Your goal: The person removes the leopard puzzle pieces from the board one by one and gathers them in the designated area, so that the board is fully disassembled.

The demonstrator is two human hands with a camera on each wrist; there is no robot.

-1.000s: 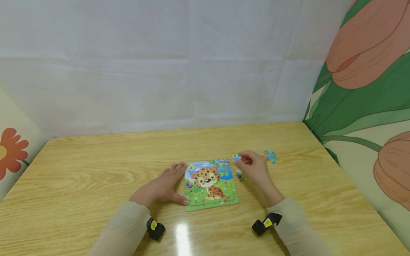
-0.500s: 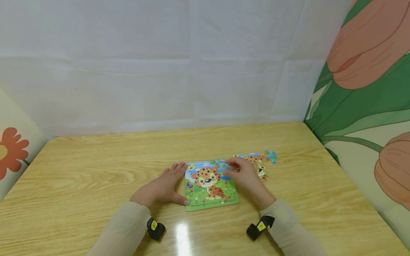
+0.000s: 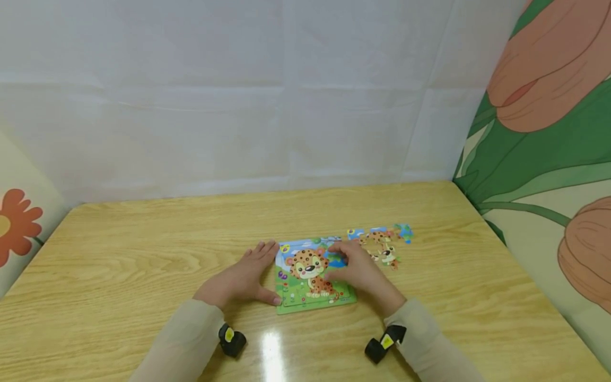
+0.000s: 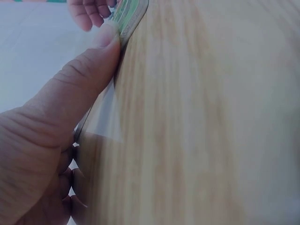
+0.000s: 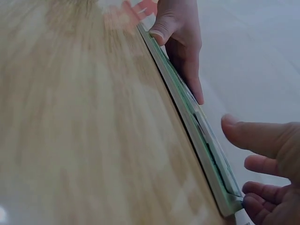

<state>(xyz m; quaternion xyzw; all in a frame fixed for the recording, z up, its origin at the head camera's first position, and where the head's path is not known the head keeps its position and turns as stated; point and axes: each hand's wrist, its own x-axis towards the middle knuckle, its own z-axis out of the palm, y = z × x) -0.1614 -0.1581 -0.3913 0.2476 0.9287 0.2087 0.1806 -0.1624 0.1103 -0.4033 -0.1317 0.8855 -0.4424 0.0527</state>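
Observation:
A square puzzle board (image 3: 307, 300) with a spotted leopard cub on green and blue lies flat on the table. My left hand (image 3: 241, 278) rests at its left side, fingers stretched along the edge and thumb on the front left corner; in the left wrist view, that thumb (image 4: 89, 65) touches the rim. Over the board's right part, my right hand (image 3: 365, 276) hides some of the picture. Its thumb (image 5: 255, 136) stands apart from the fingers in the right wrist view. I see nothing between them, and the lower fingers are at the board's corner. Loose puzzle pieces (image 3: 389, 254) lie beyond the right hand.
The wooden table (image 3: 157, 249) runs around the board on all sides. A white cloth (image 3: 286, 106) hangs behind its far edge. Flower-patterned panels (image 3: 549, 132) stand at the right and the left.
My right hand has moved left from the loose pieces onto the board's right part, and its thumb and fingers have spread. More loose pieces show now. The left hand has stayed put.

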